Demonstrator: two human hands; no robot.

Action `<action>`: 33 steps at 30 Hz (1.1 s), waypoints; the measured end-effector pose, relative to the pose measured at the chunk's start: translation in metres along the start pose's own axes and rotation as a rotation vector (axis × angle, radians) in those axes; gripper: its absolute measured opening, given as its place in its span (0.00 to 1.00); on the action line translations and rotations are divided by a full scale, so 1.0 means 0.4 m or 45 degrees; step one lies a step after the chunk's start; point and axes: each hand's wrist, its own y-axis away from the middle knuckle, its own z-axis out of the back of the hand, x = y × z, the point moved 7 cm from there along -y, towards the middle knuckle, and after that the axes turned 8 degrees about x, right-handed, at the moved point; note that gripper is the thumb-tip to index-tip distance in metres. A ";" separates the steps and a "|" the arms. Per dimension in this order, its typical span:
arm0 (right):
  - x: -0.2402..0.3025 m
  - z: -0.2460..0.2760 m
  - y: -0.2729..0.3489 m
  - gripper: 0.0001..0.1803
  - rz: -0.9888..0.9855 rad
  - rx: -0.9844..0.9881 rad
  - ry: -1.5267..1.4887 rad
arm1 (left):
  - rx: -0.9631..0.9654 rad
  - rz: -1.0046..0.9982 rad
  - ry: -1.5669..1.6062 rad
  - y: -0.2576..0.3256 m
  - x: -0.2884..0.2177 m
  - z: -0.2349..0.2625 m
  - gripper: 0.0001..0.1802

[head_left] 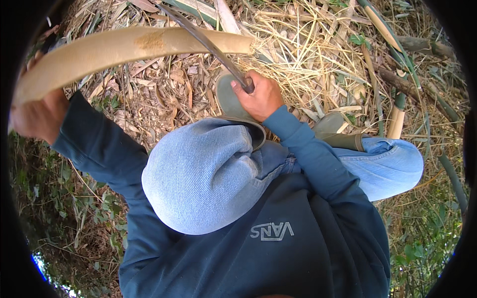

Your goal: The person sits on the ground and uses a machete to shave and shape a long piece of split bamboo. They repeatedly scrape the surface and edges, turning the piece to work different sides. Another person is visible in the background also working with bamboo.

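Observation:
A long, pale tan strip (107, 49), which looks like split bamboo, curves across the upper left, with a rough brown patch along it. My left hand (39, 116) is closed around its near left end, slightly blurred. The fist of my right hand (261, 97) grips the handle of a long-bladed knife (211, 48) above one boot. From there the dark, narrow blade runs up and to the left, crossing over the strip near its right end. Whether blade and strip touch, I cannot tell. The knife's tip lies past the top edge of the picture.
Dry leaves (169, 82) and a heap of pale shavings (303, 49) cover the ground ahead. My green boots (231, 99) and bent jeans-clad knees (198, 174) are close below the hands. Bamboo poles (382, 25) and branches lie at right; green plants (64, 198) grow at left.

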 end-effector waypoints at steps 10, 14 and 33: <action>-0.120 -0.056 0.000 0.16 -0.076 -0.064 -0.015 | -0.217 -0.091 -0.279 0.070 -0.075 0.026 0.38; -0.267 -0.039 -0.043 0.15 -0.448 0.019 0.059 | -0.276 -0.166 -0.229 0.098 -0.061 -0.011 0.33; 0.052 -0.009 0.011 0.15 0.169 0.206 -0.086 | -0.458 -0.297 -0.235 0.207 -0.122 -0.132 0.23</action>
